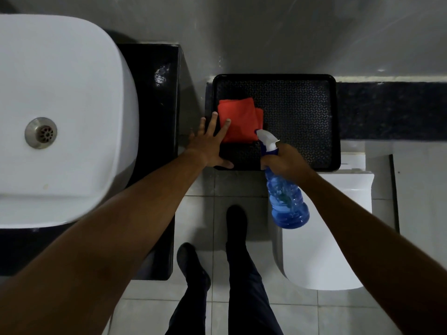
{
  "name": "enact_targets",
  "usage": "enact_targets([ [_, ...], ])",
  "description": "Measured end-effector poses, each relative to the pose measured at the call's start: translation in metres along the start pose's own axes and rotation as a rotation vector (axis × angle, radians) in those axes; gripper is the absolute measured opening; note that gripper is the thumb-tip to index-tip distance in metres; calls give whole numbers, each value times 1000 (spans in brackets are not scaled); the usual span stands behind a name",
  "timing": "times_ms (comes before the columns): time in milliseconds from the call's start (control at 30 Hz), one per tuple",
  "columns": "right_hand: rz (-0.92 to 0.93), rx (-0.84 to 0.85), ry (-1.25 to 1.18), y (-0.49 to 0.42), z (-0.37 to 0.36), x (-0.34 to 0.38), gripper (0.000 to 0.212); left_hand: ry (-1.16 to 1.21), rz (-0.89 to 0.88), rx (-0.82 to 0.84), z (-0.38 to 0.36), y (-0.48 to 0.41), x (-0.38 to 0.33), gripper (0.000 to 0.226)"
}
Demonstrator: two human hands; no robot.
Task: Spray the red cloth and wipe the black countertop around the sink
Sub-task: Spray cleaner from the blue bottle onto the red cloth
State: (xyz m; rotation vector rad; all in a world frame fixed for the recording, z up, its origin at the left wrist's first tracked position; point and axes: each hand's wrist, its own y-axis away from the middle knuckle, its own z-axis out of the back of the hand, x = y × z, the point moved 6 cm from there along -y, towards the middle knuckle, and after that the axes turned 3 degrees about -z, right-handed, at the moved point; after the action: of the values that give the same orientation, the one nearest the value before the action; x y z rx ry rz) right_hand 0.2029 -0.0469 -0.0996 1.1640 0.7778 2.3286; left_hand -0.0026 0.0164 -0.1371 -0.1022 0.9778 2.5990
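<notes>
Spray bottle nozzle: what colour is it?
White, above a blue collar on the blue spray bottle in the right hand; head view.

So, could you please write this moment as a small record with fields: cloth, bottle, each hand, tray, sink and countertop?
cloth: red cloth, folded, lying in the black tray, left part
bottle: blue spray bottle, white nozzle aimed toward the cloth
right hand: right hand gripping the bottle neck
left hand: left hand open, fingers spread, fingertips on the cloth's left edge
tray: sits above the white toilet
sink: white sink, basin looks empty
countertop: black countertop beside the sink, no cloth on it yet
</notes>
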Motion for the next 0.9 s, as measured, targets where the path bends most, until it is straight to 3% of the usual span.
enact_targets([
  [133, -5, -50, 5, 4, -3, -5, 16, 6, 3, 21, -2, -2, 2, 135],
  [333, 23, 25, -26, 3, -14, 8, 7, -12, 9, 15, -1, -2, 0, 129],
  [500, 51, -67, -78, -7, 1, 24, 25, -25, 31, 20, 0, 1, -2, 126],
  [667, 2, -137, -64, -14, 20, 14, 21, -14, 21, 10, 2, 3, -4, 127],
  [900, -11, -83, -45, 2, 25, 2, 29, -54, 5, -23, 3, 3, -4, 128],
])
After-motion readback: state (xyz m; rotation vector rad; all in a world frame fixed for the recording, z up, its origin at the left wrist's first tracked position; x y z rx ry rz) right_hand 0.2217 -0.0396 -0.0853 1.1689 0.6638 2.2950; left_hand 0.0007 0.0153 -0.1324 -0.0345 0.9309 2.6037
